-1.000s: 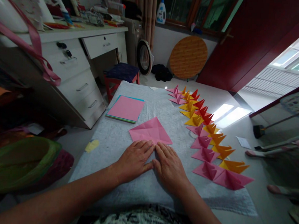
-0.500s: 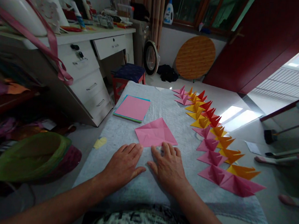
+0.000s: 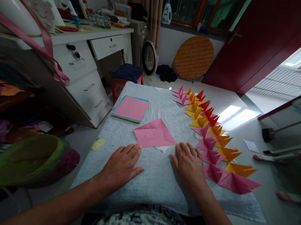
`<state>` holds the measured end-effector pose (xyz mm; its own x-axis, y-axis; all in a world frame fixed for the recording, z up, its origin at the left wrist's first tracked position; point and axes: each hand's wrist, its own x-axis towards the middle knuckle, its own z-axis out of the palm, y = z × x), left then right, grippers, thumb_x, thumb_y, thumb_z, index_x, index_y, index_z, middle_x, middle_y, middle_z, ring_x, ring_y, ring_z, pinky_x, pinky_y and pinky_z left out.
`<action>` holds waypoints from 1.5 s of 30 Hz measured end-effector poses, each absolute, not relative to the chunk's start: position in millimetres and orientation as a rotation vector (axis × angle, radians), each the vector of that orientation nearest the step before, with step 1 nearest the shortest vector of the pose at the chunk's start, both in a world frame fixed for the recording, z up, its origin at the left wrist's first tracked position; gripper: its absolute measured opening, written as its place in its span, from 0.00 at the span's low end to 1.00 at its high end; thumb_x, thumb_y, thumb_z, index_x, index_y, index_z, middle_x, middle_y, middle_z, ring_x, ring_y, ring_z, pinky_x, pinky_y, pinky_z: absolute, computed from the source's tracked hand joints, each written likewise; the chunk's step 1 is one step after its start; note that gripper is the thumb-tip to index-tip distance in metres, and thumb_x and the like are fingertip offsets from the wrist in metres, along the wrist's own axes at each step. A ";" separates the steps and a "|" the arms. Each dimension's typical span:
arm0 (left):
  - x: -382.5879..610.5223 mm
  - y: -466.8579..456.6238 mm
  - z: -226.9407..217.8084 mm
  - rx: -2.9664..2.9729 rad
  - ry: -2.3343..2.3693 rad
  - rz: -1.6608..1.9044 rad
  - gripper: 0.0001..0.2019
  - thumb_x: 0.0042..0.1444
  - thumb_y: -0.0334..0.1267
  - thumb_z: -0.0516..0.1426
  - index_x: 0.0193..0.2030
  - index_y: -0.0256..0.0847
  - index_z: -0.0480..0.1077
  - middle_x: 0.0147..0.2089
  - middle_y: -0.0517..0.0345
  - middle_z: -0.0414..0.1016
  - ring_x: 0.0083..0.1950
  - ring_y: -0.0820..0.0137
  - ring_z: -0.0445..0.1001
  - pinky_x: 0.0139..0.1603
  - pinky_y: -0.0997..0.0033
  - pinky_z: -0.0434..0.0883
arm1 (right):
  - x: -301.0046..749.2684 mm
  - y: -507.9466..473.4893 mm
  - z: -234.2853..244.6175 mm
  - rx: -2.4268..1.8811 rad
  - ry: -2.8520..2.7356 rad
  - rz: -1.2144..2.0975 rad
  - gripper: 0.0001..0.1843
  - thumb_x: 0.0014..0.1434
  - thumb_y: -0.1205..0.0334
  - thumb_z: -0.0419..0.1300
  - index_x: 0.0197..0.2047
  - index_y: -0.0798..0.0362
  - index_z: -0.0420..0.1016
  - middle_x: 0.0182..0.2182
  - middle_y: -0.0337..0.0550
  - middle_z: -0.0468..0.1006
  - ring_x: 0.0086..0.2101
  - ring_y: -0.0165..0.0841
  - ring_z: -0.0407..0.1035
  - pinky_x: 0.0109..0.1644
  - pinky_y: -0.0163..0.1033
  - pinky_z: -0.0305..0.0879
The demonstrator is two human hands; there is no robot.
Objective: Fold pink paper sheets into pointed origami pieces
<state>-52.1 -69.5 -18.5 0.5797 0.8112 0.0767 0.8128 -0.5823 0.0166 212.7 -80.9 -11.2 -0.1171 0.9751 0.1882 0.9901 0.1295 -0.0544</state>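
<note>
A creased pink sheet of origami paper (image 3: 154, 133) lies on the cloth-covered table (image 3: 156, 180), its near edge facing me. My left hand (image 3: 123, 161) rests flat, fingertips at the paper's near left corner, thumb out to the side. My right hand (image 3: 189, 162) lies flat with fingers stretched, its fingertips by the near right corner. Neither hand grips anything. Beyond my left hand sits a stack of square coloured paper (image 3: 131, 108), pink on top. Rows of folded paper pieces (image 3: 210, 157) in pink, yellow and red run along the table's right side.
A green and pink basket (image 3: 27, 159) stands on the floor at left, below a white desk (image 3: 82, 67) with drawers. A stool (image 3: 127, 73) is behind the table's far left corner. A person's feet (image 3: 261, 158) show at right.
My right hand has slid right along the paper's near edge to its right corner. My left hand stays at the left corner. The view has shifted slightly.
</note>
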 end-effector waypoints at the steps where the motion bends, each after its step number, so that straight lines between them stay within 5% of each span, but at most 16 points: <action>1: -51.6 -69.3 -16.0 -2.782 -1.431 -0.104 0.25 0.61 0.48 0.60 0.60 0.33 0.70 0.60 0.38 0.73 0.59 0.52 0.71 0.56 0.53 0.68 | 213.7 -78.8 -7.8 -1.986 -2.211 -0.139 0.15 0.66 0.56 0.58 0.52 0.52 0.75 0.54 0.55 0.76 0.58 0.53 0.63 0.60 0.59 0.56; 4: -49.4 -63.7 -1.3 -2.827 -1.460 -0.031 0.23 0.60 0.47 0.61 0.58 0.34 0.71 0.58 0.40 0.74 0.56 0.52 0.73 0.52 0.54 0.70 | 211.4 -66.7 3.3 -2.046 -2.202 -0.115 0.12 0.66 0.57 0.57 0.43 0.54 0.78 0.48 0.57 0.78 0.53 0.52 0.67 0.56 0.56 0.60; 8: -43.9 -38.7 25.2 -2.905 -1.525 0.036 0.13 0.63 0.45 0.57 0.45 0.38 0.75 0.45 0.47 0.77 0.47 0.56 0.76 0.48 0.56 0.71 | 202.8 -41.3 8.7 -2.072 -2.117 0.012 0.15 0.64 0.56 0.57 0.48 0.57 0.75 0.45 0.58 0.77 0.47 0.48 0.69 0.50 0.50 0.64; 15: -32.2 10.6 15.7 -2.714 -1.768 -0.423 0.17 0.64 0.36 0.51 0.58 0.36 0.70 0.59 0.41 0.69 0.58 0.56 0.69 0.60 0.54 0.68 | 201.1 -12.8 -15.0 -1.946 -1.984 0.243 0.07 0.58 0.62 0.57 0.31 0.53 0.74 0.36 0.50 0.76 0.39 0.41 0.68 0.46 0.44 0.63; 21: -41.6 21.5 -13.9 -2.739 -1.891 -0.898 0.21 0.64 0.37 0.51 0.63 0.37 0.65 0.60 0.44 0.68 0.62 0.58 0.67 0.64 0.53 0.64 | 208.8 -6.0 -24.8 -1.497 -1.496 0.839 0.07 0.56 0.56 0.55 0.31 0.50 0.66 0.25 0.35 0.68 0.26 0.31 0.63 0.32 0.36 0.60; 24: -46.4 21.1 -11.4 -2.824 -2.023 -1.341 0.26 0.62 0.40 0.54 0.66 0.38 0.60 0.52 0.49 0.74 0.51 0.63 0.74 0.54 0.60 0.71 | 212.1 -1.5 -26.2 -1.361 -1.323 0.961 0.10 0.53 0.54 0.58 0.32 0.50 0.65 0.24 0.32 0.66 0.25 0.29 0.60 0.29 0.34 0.57; 27: -45.3 17.4 -5.5 -2.912 -2.150 -1.644 0.30 0.60 0.41 0.57 0.68 0.40 0.56 0.39 0.58 0.74 0.36 0.70 0.74 0.41 0.70 0.72 | 213.4 1.0 -28.0 -1.346 -1.286 0.943 0.10 0.54 0.54 0.58 0.36 0.50 0.66 0.26 0.34 0.68 0.27 0.31 0.64 0.31 0.35 0.61; 30: -39.0 12.4 -3.5 -2.924 -2.153 -1.846 0.30 0.59 0.39 0.58 0.68 0.40 0.56 0.37 0.59 0.73 0.35 0.72 0.73 0.38 0.73 0.70 | 209.9 -3.2 -25.7 -1.453 -1.328 0.600 0.16 0.56 0.56 0.56 0.47 0.52 0.69 0.40 0.47 0.76 0.41 0.39 0.70 0.44 0.44 0.68; 33: -30.7 7.8 -6.0 -2.892 -2.177 -1.947 0.30 0.60 0.38 0.56 0.68 0.40 0.55 0.36 0.60 0.72 0.32 0.73 0.71 0.35 0.74 0.69 | 199.5 -14.5 -18.6 -1.461 -1.555 0.184 0.24 0.58 0.64 0.53 0.59 0.54 0.67 0.55 0.54 0.72 0.58 0.44 0.63 0.63 0.54 0.57; 39: -18.1 0.7 -11.7 -2.859 -2.198 -1.815 0.27 0.61 0.36 0.54 0.67 0.43 0.54 0.28 0.68 0.62 0.24 0.77 0.61 0.28 0.78 0.61 | 174.5 -29.9 -14.1 -1.191 -2.075 0.175 0.42 0.47 0.76 0.51 0.67 0.52 0.59 0.55 0.48 0.74 0.62 0.45 0.56 0.67 0.56 0.48; 42: -15.1 -0.1 -13.7 -2.817 -2.201 -1.828 0.24 0.62 0.35 0.52 0.65 0.44 0.55 0.28 0.69 0.62 0.23 0.76 0.60 0.28 0.77 0.60 | 173.4 -29.4 -14.7 -1.200 -2.110 0.152 0.35 0.50 0.76 0.53 0.62 0.51 0.66 0.46 0.47 0.77 0.54 0.44 0.63 0.66 0.57 0.49; 45: -14.6 1.5 -16.9 -2.731 -2.235 -1.989 0.22 0.62 0.35 0.52 0.62 0.44 0.54 0.29 0.68 0.64 0.24 0.75 0.63 0.27 0.77 0.61 | 179.7 -28.6 -12.3 -1.267 -2.092 0.043 0.17 0.55 0.75 0.56 0.44 0.48 0.76 0.39 0.44 0.76 0.47 0.42 0.64 0.63 0.56 0.53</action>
